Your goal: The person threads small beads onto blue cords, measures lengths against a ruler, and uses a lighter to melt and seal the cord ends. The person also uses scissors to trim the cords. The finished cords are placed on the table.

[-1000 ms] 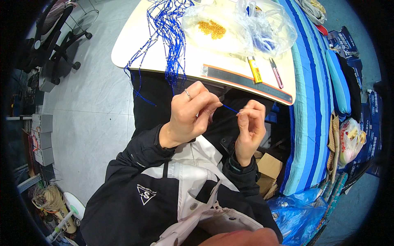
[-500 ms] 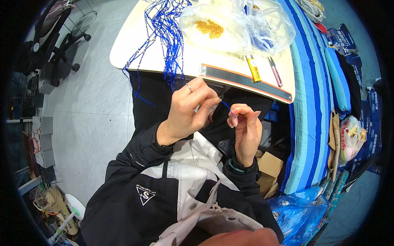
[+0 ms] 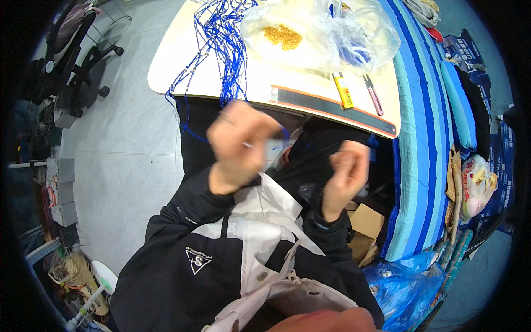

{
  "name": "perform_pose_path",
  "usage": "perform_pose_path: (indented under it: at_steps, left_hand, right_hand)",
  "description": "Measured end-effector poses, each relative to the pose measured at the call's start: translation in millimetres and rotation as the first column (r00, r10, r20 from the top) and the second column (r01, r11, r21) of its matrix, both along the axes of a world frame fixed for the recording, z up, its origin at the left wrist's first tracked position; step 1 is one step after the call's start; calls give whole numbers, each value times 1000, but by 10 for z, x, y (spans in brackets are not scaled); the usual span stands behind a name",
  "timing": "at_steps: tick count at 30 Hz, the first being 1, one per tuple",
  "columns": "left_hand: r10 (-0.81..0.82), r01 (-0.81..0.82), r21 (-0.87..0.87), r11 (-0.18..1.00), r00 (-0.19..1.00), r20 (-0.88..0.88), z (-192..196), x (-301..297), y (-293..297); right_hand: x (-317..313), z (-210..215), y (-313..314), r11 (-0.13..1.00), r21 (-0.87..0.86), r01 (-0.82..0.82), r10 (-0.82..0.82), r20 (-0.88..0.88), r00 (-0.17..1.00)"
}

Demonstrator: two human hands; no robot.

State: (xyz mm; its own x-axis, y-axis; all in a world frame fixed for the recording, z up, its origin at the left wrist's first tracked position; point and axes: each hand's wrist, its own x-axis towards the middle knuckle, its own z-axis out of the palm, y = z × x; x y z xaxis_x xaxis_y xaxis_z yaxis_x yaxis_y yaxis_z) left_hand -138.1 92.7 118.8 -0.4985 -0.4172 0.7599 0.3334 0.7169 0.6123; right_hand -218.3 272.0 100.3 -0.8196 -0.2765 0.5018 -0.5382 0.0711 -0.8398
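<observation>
My left hand (image 3: pixel 239 143) is blurred with motion, raised in front of my chest below the table edge, pinching a thin blue cord (image 3: pixel 279 135). My right hand (image 3: pixel 345 171) is curled shut beside it, a little lower; whether it grips the cord's other end is too blurred to tell. A tangle of blue beaded cords (image 3: pixel 218 39) lies on the cream table (image 3: pixel 177 66) and hangs over its near edge. A clear plastic bag (image 3: pixel 310 33) with yellow beads rests behind them.
A black ruler (image 3: pixel 332 108), a yellow lighter (image 3: pixel 345 91) and pink snips (image 3: pixel 373 94) lie along the table's near edge. A blue striped mattress (image 3: pixel 426 138) runs along the right. An office chair (image 3: pixel 72 61) stands at the left, boxes and bags below.
My left hand has swung left and down in a fast motion, and my right hand has drawn away to the right, widening the gap between them.
</observation>
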Motion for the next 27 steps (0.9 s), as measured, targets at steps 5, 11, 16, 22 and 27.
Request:
perform_pose_path:
  at_steps: [5, 11, 16, 22, 27]
  left_hand:
    - [-222, 215, 64, 975, 964, 145, 51, 6, -38]
    - [-367, 357, 85, 930, 914, 173, -13, -108, 35]
    - [-407, 391, 111, 914, 878, 253, -42, -144, -95]
    - [-290, 266, 116, 957, 879, 379, -76, -167, -377]
    - [-94, 114, -23, 993, 905, 414, -151, -219, -446]
  right_hand:
    - [-61, 91, -4, 975, -180, -129, 163, 186, 969]
    - [11, 153, -186, 903, 73, -423, 383, 308, 871]
    - [-64, 150, -58, 982, -46, -184, 189, 329, 925]
    - [-452, 46, 110, 980, 177, 89, -89, -8, 996]
    - [-610, -55, 145, 944, 287, 161, -162, -17, 987]
